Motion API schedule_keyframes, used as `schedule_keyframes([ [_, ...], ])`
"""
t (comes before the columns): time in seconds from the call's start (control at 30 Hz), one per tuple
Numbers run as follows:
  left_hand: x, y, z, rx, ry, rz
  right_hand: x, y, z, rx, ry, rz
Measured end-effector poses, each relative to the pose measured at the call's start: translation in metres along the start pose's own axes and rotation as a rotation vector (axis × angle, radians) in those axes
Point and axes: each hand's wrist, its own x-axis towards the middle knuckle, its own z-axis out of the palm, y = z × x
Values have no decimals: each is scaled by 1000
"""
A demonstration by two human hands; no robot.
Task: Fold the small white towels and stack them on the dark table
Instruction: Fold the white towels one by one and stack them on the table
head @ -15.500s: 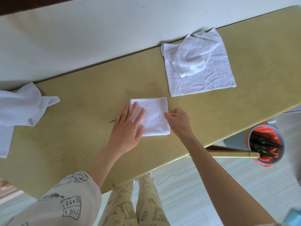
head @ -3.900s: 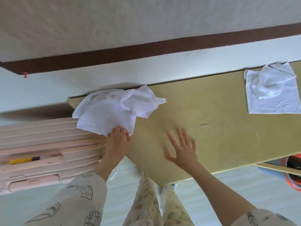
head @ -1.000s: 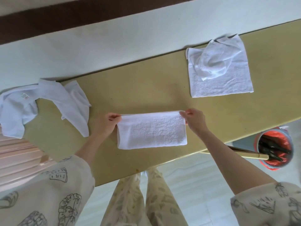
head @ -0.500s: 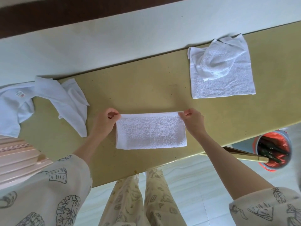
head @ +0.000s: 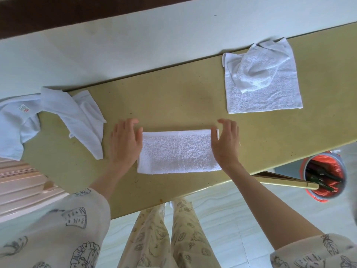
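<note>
At mid-surface, the left hand (head: pixel 124 141) and right hand (head: pixel 225 143) are held open with fingers relaxed, one at each short end of the half-folded towel (head: pixel 178 151), touching or just beside its edges and pinching nothing. First fold is judged done, with the strip lying flat on the yellow-green surface (head: pixel 173 97); a second fold, end over end, is called for next, with the edges kept aligned. Unfolded towels (head: pixel 270 89) are left far right, a crumpled white cloth (head: pixel 77 117) left, and no stack is seen.

4 white towels (head: pixel 178 151), 1 table (head: pixel 173 97), 2 hands (head: pixel 124 143).
</note>
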Motion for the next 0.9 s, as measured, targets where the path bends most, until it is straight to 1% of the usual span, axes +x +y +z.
schedule_keyframes([
  [0.07,-17,15,9,104,89,190,-16,-8,13,-30,5,-213],
  [0.13,-35,28,29,156,49,306,-35,-15,33,-98,-59,-373],
  [0.2,-45,35,53,170,-13,354,-47,-18,51,-187,-108,-430],
  [0.27,-46,32,68,181,-70,331,-49,-12,64,-294,-138,-402],
  [0.37,-44,12,78,251,-114,320,-42,10,68,-361,-151,-393],
  [0.43,-45,-3,79,283,-97,327,-41,21,64,-430,-159,-408],
  [0.5,-48,-15,77,290,-71,290,-41,27,59,-486,-191,-389],
  [0.63,-48,-26,75,310,-50,271,-39,23,57,-526,-228,-350],
  [0.73,-46,-27,71,281,-76,282,-39,21,55,-545,-249,-336],
  [0.8,-48,-30,67,217,-68,260,-39,20,55,-556,-257,-329],
  [0.83,-50,-32,64,168,-45,226,-39,20,55,-555,-257,-332],
  [0.9,-57,-32,55,71,30,100,-40,19,55,-535,-245,-337],
])
